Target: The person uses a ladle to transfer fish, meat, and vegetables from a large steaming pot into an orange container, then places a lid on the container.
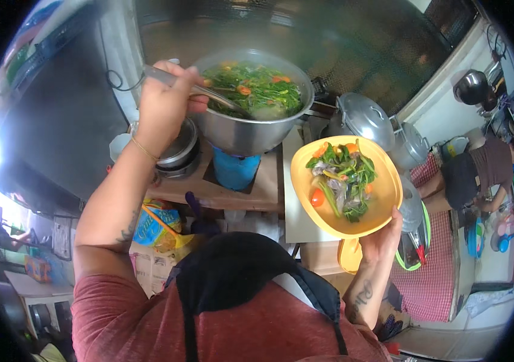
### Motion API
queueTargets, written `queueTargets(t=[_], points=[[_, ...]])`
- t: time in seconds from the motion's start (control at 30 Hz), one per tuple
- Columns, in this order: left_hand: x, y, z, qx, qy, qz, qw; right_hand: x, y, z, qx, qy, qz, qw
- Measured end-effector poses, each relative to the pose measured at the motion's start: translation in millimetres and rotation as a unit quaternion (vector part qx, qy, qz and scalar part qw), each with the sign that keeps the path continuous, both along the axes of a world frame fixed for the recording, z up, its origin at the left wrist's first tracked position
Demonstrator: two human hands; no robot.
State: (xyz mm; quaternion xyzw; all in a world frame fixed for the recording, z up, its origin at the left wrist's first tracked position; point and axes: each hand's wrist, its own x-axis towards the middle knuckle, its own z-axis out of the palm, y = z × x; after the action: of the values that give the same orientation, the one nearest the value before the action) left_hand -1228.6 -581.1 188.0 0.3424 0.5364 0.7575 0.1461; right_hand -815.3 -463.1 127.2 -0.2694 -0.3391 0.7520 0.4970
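My left hand (165, 102) grips the metal handle of a ladle or serving spoon (220, 97). Its lower end dips into a large metal pot (248, 133), where the head is hidden. Leafy greens (261, 86) and orange-red tomato pieces (243, 90) fill the pot near its rim, with steam above. My right hand (381, 240) supports a yellow plastic bowl (302, 181) from below, thumb at its edge. The bowl, right of the pot and apart from it, contains cooked greens (365, 167), tomato pieces (317, 197) and greyish chunks (336, 188) that I cannot identify.
The pot stands over a blue burner (236, 169) on a brown-covered counter (266, 190). Lidded metal pots (367, 120) stand at right; stacked pans (177, 151) at left. A yellow plastic item (350, 257) sits below the bowl. Another person (469, 172) bends at far right beside a checkered cloth (424, 285).
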Motion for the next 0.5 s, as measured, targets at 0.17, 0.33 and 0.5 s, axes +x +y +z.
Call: queueTargets(t=[0.17, 0.33, 0.5], points=[[-14, -3, 9, 0.002, -0.059, 0.053, 0.997, -4, 4, 4, -0.005, 0.006, 0.006, 1.000], [-29, -4, 32, 0.035, -0.041, 0.061, 0.997, -34, 25, 6, -0.020, 0.035, 0.077, 0.996], [-23, -2, 69, 0.065, 0.012, 0.066, 0.996, -86, 38, 8, 0.026, 0.037, 0.087, 0.995]])
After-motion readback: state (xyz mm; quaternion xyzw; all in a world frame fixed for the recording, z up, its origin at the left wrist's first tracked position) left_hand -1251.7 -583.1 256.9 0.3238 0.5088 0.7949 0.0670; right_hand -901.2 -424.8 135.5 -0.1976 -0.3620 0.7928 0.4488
